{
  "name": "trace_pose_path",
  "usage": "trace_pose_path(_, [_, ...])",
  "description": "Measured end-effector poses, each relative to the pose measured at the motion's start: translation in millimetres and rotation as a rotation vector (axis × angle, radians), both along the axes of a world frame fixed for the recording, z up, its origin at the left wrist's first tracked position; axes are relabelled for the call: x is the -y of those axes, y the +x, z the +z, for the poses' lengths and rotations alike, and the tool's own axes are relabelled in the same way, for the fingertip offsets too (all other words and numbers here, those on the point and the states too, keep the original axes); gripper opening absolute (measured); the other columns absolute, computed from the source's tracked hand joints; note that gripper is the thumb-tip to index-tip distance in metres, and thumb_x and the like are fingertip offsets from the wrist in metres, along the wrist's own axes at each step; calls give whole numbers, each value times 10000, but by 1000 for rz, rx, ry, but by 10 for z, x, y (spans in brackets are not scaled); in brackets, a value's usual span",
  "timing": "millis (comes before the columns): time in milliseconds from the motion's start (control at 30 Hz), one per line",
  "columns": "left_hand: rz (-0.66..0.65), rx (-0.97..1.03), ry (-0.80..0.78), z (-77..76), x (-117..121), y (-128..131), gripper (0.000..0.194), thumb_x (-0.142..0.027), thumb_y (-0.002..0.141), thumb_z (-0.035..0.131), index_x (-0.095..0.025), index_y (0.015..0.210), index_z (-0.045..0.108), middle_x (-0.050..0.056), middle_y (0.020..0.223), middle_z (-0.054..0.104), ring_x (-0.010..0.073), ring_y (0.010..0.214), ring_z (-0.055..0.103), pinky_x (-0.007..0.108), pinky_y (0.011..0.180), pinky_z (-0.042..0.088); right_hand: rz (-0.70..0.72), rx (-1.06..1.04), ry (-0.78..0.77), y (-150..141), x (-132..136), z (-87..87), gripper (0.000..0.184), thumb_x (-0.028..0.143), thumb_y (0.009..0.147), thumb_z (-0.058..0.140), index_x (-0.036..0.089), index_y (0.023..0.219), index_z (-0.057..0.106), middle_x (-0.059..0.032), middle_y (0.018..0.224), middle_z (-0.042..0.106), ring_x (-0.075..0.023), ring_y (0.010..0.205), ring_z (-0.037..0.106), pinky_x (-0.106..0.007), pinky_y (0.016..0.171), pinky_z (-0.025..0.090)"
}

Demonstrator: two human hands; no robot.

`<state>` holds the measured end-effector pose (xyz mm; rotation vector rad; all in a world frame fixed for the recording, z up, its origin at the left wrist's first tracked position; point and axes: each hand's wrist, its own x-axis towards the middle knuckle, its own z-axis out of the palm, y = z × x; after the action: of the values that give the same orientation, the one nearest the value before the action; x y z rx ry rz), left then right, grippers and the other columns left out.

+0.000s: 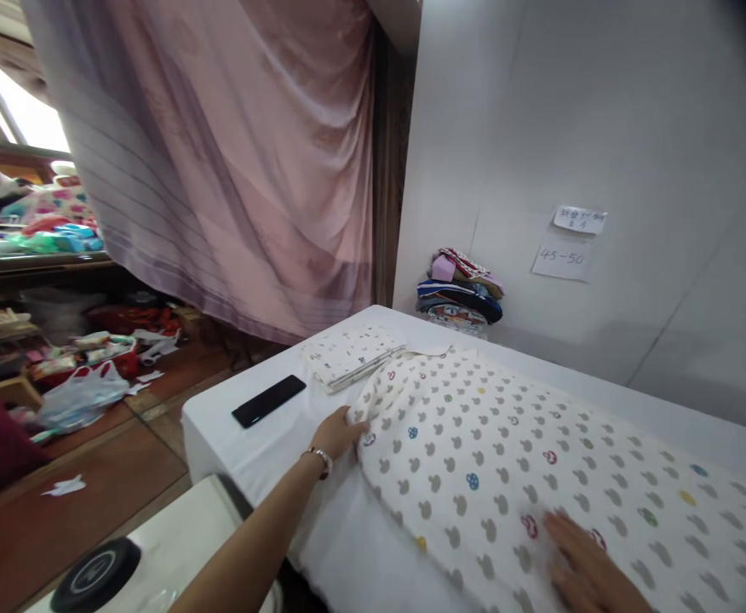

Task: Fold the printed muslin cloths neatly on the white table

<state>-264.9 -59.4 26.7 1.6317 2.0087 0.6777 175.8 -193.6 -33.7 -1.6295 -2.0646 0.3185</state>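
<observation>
A large white cloth [494, 443] printed with grey, red, blue, green and yellow motifs lies spread over the white-covered table [341, 511]. My left hand [340, 432], with a bracelet at its wrist, is closed on the left edge of this cloth, fingertips partly hidden. Slightly blurred, my right hand [581, 558] rests on or just over the cloth nearer to me, fingers stretched out and holding nothing. Beyond the left hand a folded printed cloth [351, 353] lies partly next to the spread one. A black phone [269, 401] is flat on the table's left side.
Against the grey wall stands a pile of folded clothes [459, 294]. Paper notes [563, 258] hang above it. At lower left is a cream-coloured appliance [175, 528] with a black knob. Bags and clutter [85, 392] cover the floor beyond, near a pink curtain [271, 170].
</observation>
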Motion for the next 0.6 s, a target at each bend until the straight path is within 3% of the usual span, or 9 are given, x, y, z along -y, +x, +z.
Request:
trace_pose_path(100, [18, 106, 86, -25, 23, -1, 280, -320, 695, 539, -168, 921, 599, 47, 817, 651, 191, 754, 584, 270, 670, 407, 266, 38, -75, -857, -141, 242, 572, 470, 790, 477, 503, 1318, 259, 118, 1366, 330, -280, 1209, 387, -408, 928, 461])
trace_pose_path(200, [44, 169, 227, 59, 28, -22, 228, -278, 735, 474, -172, 896, 595, 9, 709, 614, 153, 652, 544, 254, 622, 398, 502, 93, -115, -1519, -302, 394, 605, 467, 823, 467, 296, 1374, 287, -19, 1403, 294, -316, 1263, 305, -489, 1017, 327])
trace_pose_path(267, [28, 186, 369, 159, 7, -80, 244, -308, 762, 451, -180, 922, 586, -3, 717, 599, 141, 651, 526, 246, 625, 397, 564, 106, -131, -1793, -391, 398, 711, 485, 793, 521, 237, 1395, 235, -65, 1423, 243, -332, 1283, 261, -512, 1025, 290])
trace_pose_path(400, [-4, 209, 502, 281, -150, -370, 264, -342, 782, 424, -188, 930, 578, 0, 775, 597, 137, 692, 519, 238, 649, 394, 572, 116, -104, -1991, -459, 255, 623, 378, 857, 453, 237, 1407, 195, -60, 1432, 223, -298, 1298, 247, -502, 1040, 265])
trace_pose_path(600, [73, 374, 319, 123, -435, -946, 353, -407, 643, 573, -144, 874, 612, -5, 674, 561, 125, 633, 490, 233, 601, 377, 596, 181, 4, -1988, -495, 87, 504, 229, 858, 410, 241, 1358, 351, -55, 1405, 306, -269, 1281, 299, -480, 1033, 288])
